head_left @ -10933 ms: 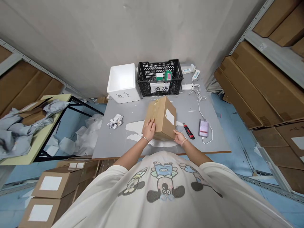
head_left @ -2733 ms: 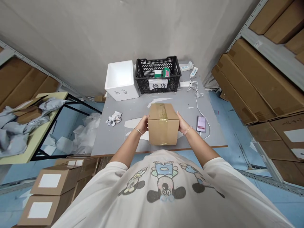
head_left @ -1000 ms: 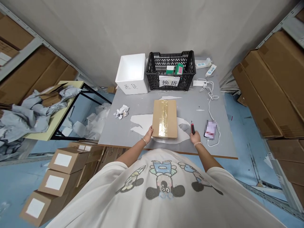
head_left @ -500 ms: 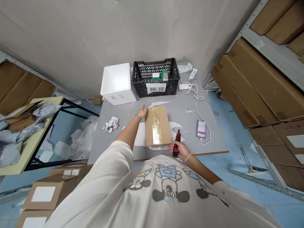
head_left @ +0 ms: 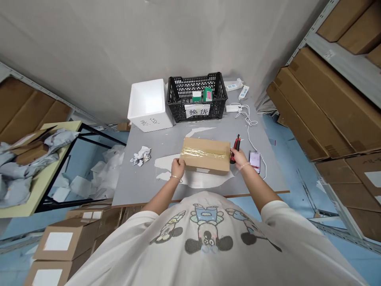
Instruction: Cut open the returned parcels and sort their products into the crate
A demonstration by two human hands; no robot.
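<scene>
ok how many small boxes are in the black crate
2. A white box with a green band and a green box with a pink label sit side by side in the black plastic crate. Others could be hidden below its rim.

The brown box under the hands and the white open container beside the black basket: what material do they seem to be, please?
The brown box looks like matte cardboard, with folded edges, under a glossy band of clear packing tape. The white open-topped container is probably expanded foam: thick walls, dull surface, though no bead texture can be seen.
</scene>
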